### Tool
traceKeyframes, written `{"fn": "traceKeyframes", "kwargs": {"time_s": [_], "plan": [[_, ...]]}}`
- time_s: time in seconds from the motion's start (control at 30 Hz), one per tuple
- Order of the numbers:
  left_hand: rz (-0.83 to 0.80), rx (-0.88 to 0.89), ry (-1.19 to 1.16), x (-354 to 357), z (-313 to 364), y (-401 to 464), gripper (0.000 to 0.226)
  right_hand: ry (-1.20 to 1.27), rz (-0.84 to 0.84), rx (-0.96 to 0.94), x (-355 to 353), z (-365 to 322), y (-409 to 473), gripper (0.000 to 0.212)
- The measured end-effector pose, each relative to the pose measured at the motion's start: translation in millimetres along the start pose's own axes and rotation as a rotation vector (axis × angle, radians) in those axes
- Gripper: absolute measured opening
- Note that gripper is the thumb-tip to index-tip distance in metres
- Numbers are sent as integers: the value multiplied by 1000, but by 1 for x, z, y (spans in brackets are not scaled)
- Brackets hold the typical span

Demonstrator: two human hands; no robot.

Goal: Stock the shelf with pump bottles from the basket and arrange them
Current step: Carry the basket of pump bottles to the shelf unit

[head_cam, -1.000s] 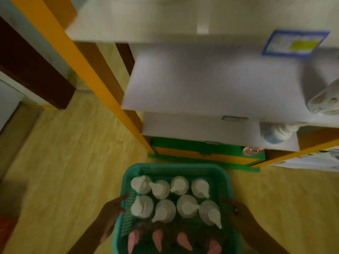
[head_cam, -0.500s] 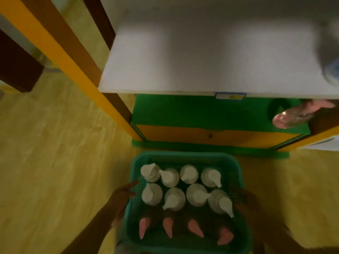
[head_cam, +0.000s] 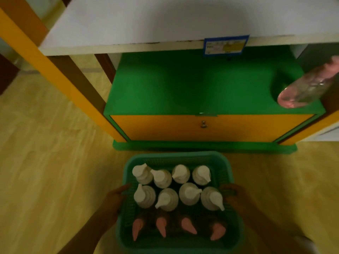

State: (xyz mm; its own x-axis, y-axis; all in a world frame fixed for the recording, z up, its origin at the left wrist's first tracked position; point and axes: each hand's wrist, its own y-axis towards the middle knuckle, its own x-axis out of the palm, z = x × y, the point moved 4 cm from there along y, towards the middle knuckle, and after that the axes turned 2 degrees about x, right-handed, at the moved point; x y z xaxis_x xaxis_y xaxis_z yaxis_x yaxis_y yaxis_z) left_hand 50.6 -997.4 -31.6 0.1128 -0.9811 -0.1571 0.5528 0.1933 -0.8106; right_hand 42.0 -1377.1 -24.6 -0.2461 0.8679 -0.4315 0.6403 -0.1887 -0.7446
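A teal plastic basket (head_cam: 176, 157) sits low in front of me, over the wooden floor. It holds several white-pump bottles (head_cam: 166, 199) in two rows and a near row of pink-pump bottles (head_cam: 188, 225). My left hand (head_cam: 114, 199) grips the basket's left rim. My right hand (head_cam: 235, 199) grips its right rim. Ahead stands the shelf unit, with a green bottom shelf (head_cam: 183, 85) and a white shelf (head_cam: 146, 19) above it. One clear bottle with a pink pump (head_cam: 306, 88) lies on its side at the green shelf's right end.
An orange front panel with a small latch (head_cam: 203, 124) closes off the unit's base. Orange and brown uprights (head_cam: 55, 70) run diagonally at the left. A blue-edged price label (head_cam: 226, 45) hangs on the white shelf's front edge. Wooden floor (head_cam: 45, 162) surrounds the basket.
My view has dropped and moved closer to the shelf unit, so the green bottom shelf now fills the middle. Both hands stay on the basket rims, which is carried lower.
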Motion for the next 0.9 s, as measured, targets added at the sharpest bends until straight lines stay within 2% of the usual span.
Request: {"fn": "traceKeyframes", "kwargs": {"time_s": [0.2, 0.33, 0.43, 0.5, 0.63, 0.77, 0.9], "plan": [[-21, 40, 43, 0, -6, 7, 33, -45, 31, 4, 6, 18, 12, 32], [-66, 142, 76, -1, -6, -5, 33, -132, 32, -64, 3, 22, 5, 28], [-36, 237, 126, -7, 1, -19, 37, -278, 39, -142, -3, 14, -10, 30], [-32, 304, 154, -8, 9, -34, 37, -253, 61, -159, -12, 5, -22, 34], [-113, 415, 169, -5, 26, -67, 30, -188, 164, -319, -36, -18, -50, 36], [-122, 501, 162, 5, 45, -102, 30, -151, 154, -459, -52, -47, -83, 31], [-161, 621, 189, 32, 66, -141, 28, -161, 136, -610, -72, -73, -126, 37]]}}
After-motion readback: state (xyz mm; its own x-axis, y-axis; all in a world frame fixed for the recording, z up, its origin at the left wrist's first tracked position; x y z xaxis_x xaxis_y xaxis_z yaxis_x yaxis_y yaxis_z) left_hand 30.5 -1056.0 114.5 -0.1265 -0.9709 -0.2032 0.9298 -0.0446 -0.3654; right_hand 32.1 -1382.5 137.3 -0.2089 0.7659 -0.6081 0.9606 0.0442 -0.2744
